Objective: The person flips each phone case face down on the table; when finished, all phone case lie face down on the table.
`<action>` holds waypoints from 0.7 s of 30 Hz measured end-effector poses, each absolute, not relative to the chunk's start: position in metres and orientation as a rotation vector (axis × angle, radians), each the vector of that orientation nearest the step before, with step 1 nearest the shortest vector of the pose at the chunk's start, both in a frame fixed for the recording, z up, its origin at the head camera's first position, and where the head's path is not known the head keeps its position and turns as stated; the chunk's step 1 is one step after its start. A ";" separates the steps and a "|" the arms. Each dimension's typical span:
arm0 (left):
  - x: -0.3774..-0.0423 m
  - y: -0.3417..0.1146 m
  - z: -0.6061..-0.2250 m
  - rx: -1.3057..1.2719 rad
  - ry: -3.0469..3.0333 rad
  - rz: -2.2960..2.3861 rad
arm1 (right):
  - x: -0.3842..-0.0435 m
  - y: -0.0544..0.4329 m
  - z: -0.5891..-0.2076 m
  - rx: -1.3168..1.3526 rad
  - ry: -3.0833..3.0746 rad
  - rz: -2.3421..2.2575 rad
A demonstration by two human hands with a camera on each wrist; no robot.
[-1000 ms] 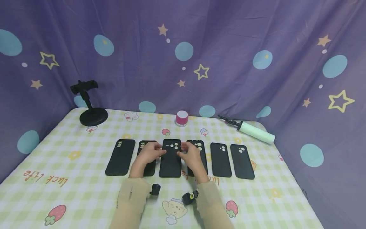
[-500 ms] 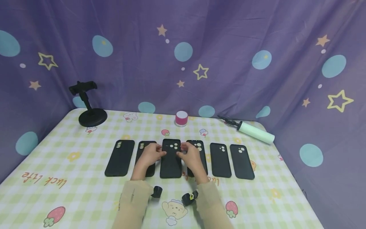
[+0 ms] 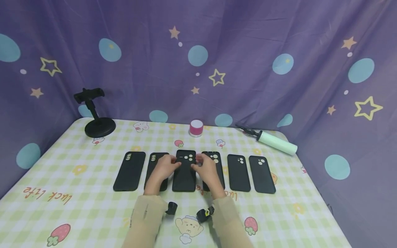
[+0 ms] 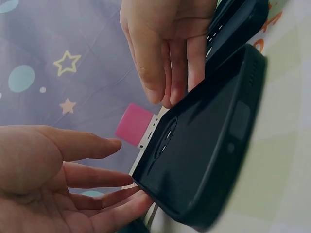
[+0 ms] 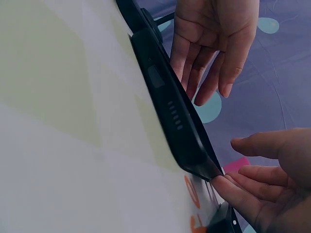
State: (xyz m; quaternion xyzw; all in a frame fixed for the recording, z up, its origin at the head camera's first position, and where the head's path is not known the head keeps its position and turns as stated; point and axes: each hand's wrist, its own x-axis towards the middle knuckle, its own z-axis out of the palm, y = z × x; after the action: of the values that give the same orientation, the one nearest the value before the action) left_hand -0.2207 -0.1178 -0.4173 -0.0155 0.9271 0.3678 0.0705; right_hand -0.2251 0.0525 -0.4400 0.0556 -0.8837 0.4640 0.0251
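Observation:
A black phone case (image 3: pixel 184 179) lies mid-row on the checked cloth, camera cutouts at its far end. My left hand (image 3: pixel 163 168) is at its left side, my right hand (image 3: pixel 207 168) at its right. Seen from the left wrist, the case (image 4: pixel 194 131) shows its hollow inside. There, the fairly straight fingers of my left hand (image 4: pixel 39 165) meet one corner, the thumb held apart. In the right wrist view, fingertips of my right hand (image 5: pixel 286 182) touch a corner of the case (image 5: pixel 170 107). Both hands partly cover the neighbouring phone cases.
More black phone cases line up on both sides, including a far-left case (image 3: pixel 129 171) and a far-right case (image 3: pixel 262 175). Behind them stand a black phone stand (image 3: pixel 100 126), a pink-and-white round container (image 3: pixel 196 128) and a pale green hand pump (image 3: pixel 277 142). A purple curtain (image 3: pixel 242 41) hangs behind.
My left wrist and sleeve have shifted slightly to the right. Both hands stay at the sides of the same phone case, whose near end has moved only a little.

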 end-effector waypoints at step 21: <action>-0.224 -0.123 -0.425 -0.129 2.645 1.578 | -0.225 0.052 -0.441 0.209 -2.733 1.430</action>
State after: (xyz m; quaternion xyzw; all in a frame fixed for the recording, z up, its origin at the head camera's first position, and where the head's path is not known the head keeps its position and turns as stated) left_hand -0.2238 -0.1226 -0.4254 -0.0417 0.8576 0.5117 0.0297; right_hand -0.2248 0.0520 -0.4409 0.0676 -0.8838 0.4623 0.0249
